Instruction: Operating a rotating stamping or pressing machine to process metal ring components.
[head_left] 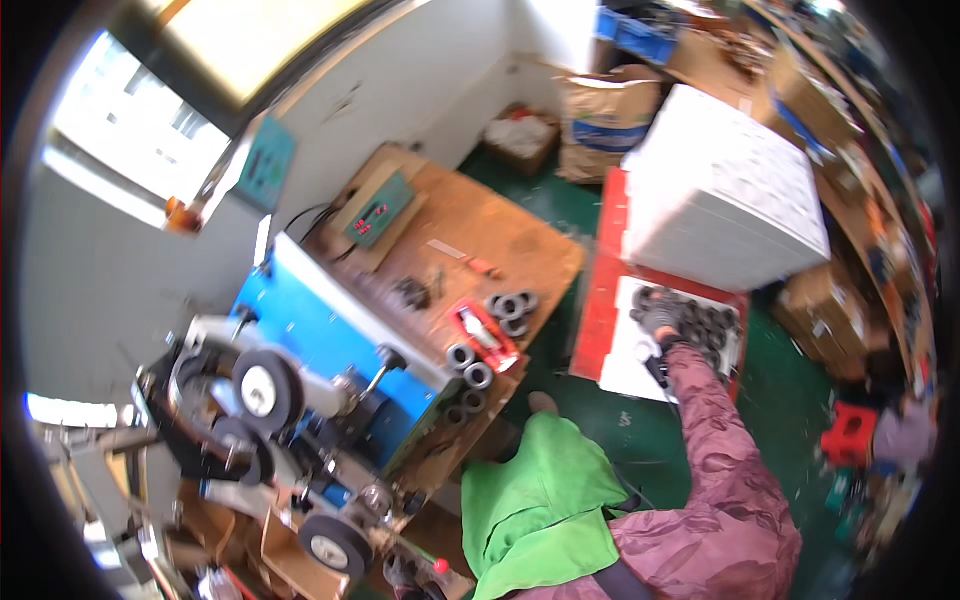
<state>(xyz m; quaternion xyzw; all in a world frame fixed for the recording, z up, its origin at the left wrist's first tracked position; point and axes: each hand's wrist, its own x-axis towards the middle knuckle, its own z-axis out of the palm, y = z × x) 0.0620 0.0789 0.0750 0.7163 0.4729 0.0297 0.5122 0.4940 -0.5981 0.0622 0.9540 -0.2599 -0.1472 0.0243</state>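
Observation:
My right arm, in a mauve patterned sleeve, stretches out to a white sheet on a red stand. At its end my right hand, in a grey glove, is at the edge of a cluster of dark metal rings. Blur hides whether its fingers grip one. Low in the picture my left hand, also gloved, is beside a lever with a red ball knob on a machine with black rubber wheels. Its fingers are too indistinct to read.
On the wooden bench lie more metal rings, a red-and-white box and a control box with a red display. A large white block stands on the red stand. Cardboard boxes sit at the right.

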